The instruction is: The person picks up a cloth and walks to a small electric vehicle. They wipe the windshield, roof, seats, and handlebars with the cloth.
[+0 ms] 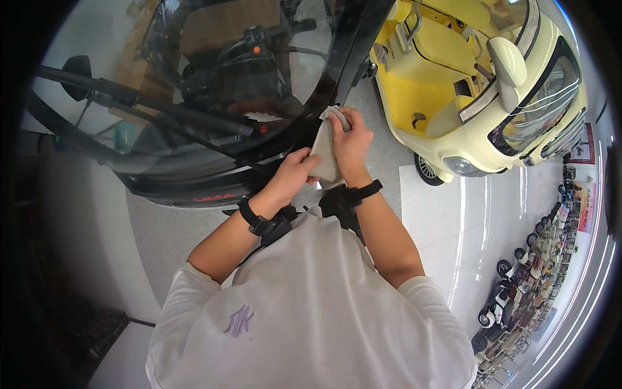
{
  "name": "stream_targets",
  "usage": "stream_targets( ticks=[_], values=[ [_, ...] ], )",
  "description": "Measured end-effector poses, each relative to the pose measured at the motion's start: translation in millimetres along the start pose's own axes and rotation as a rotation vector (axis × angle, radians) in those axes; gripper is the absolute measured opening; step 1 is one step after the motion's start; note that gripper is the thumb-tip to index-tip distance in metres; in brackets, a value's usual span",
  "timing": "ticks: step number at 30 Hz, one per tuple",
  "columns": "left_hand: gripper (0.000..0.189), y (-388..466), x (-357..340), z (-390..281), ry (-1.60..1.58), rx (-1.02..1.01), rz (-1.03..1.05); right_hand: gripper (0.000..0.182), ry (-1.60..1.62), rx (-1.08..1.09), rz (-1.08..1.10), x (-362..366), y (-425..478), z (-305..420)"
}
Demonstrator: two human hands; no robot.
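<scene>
A grey-beige cloth (pixel 324 156) hangs between my two hands, close to the right front edge of a black vehicle (pixel 311 127). The fingers of my right hand (pixel 352 138) pinch its bunched upper end. Lower down, my left hand (pixel 294 171) grips the cloth's left side between thumb and fingers. Both wrists wear black straps. The vehicle's curved windscreen (pixel 204 82) rises in front of me, and a windscreen wiper (pixel 180 127) lies across it. Through the glass a handlebar and a seat are visible.
To the right stands a pale yellow three-wheeler (pixel 452 92) with a side mirror (pixel 508 68) sticking out. Several parked scooters (pixel 510 296) line the far right. A black side mirror (pixel 77 78) juts out at the left. Beneath me are grey and white floor tiles (pixel 427 228).
</scene>
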State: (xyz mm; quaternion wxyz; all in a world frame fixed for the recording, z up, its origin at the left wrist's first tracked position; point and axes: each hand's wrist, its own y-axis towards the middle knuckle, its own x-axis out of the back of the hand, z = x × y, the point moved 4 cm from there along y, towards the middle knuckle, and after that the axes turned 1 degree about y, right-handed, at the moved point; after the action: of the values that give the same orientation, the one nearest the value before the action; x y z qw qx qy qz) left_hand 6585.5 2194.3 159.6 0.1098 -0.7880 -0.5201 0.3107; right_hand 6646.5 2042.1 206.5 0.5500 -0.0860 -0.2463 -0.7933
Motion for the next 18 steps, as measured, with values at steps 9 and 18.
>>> stream_targets(
  ticks=[9, 18],
  values=[
    [0.037, -13, -6, 24, 0.18, 0.059, 0.119, 0.026, -0.076, 0.444, 0.209, -27, -42, -1],
    [0.038, -38, 17, 39, 0.068, 0.204, 0.137, 0.018, -0.216, 0.689, 0.475, -65, -70, 11]
  ],
)
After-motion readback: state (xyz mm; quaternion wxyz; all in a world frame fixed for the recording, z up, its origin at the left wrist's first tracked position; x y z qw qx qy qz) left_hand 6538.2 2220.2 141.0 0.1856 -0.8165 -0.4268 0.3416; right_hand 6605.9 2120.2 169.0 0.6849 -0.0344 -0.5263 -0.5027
